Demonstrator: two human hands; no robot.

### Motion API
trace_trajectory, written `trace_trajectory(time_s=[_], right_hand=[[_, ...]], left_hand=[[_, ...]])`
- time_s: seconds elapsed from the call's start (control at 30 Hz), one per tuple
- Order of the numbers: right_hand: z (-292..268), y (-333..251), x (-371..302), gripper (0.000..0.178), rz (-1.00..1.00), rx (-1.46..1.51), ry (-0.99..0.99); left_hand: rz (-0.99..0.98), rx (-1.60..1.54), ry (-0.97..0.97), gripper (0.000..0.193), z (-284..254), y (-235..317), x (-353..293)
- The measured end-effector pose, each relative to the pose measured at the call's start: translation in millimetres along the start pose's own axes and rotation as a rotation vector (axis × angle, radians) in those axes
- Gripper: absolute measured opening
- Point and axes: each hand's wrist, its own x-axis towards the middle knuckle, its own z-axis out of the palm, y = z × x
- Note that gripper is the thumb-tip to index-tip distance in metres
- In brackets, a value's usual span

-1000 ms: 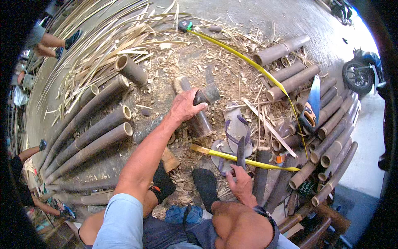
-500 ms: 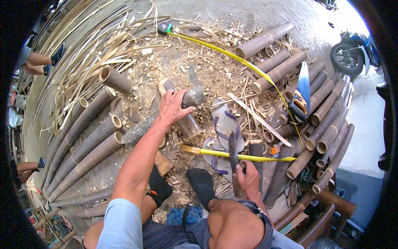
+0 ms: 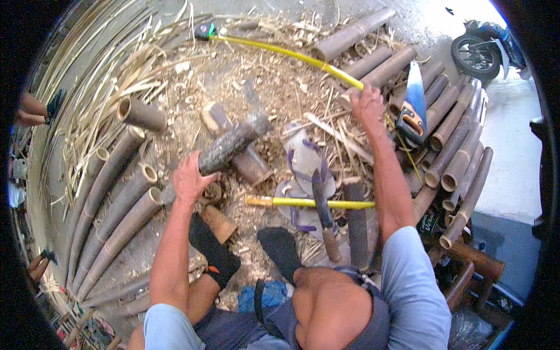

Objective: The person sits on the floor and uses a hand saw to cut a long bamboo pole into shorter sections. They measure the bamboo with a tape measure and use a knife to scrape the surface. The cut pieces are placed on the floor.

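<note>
My left hand [image 3: 189, 181] is wrapped round the lower part of a dark, rough-barked log [image 3: 230, 144]. That log lies slantwise across a short bamboo piece [image 3: 254, 168]. My right hand [image 3: 368, 108] is stretched out to the far right, its fingers closed at the yellow blade of a tape measure [image 3: 291, 53]. The black and green tape case [image 3: 204, 31] sits at the far left end of that blade. A knife [image 3: 321, 201] with a wooden handle lies over a pair of grey sandals [image 3: 298, 153] with purple straps. No hand is on it.
Bamboo tubes [image 3: 111, 236] fan out at the left; more [image 3: 458, 157] are stacked at the right. A handsaw [image 3: 415, 96] leans on the right stack. Split strips [image 3: 116, 87] and shavings cover the ground. A motorbike wheel [image 3: 477, 55] stands far right; another person's foot [image 3: 55, 104] shows left.
My right hand has let go of the knife and moved up and away to the tape blade. My left hand has slid nearer along the log. The whole view has shifted slightly.
</note>
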Motion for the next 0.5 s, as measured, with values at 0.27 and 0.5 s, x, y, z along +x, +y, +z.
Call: trace_trajectory(time_s=[0.27, 0.5], right_hand=[[-62, -102, -178, 0.024, -0.556, 0.38, -0.377], [-68, -147, -285, 0.034, -0.517, 0.246, -0.42]], left_hand=[[0.068, -0.017, 0.087, 0.087, 8, -11, -6], [0.2, -0.113, 0.056, 0.086, 5, -20, -6]])
